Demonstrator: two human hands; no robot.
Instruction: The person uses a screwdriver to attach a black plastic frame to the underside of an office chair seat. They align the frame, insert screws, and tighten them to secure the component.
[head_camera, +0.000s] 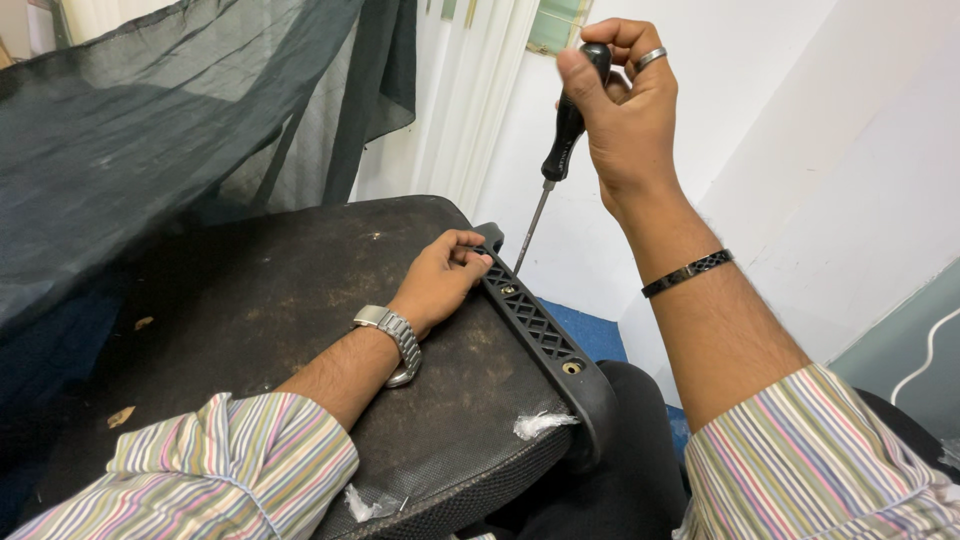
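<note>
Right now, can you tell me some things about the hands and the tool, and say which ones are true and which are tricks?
1. The right hand grips a black-handled screwdriver. True.
2. The left hand rests on the black plastic armrest bracket. True.
3. The screwdriver tip points up at the ceiling. False: it points down toward the bracket.
4. The left wrist wears a red band. False: it wears a silver metal watch.
5. The dark seat underside looks dusty. True.

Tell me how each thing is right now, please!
Right hand: closed around the screwdriver handle.
Screwdriver: nearly upright, tip at the bracket.
Left hand: resting on the bracket's end.
Black bracket: lying along the seat's edge.
Chair seat: turned over, dusty.
</note>
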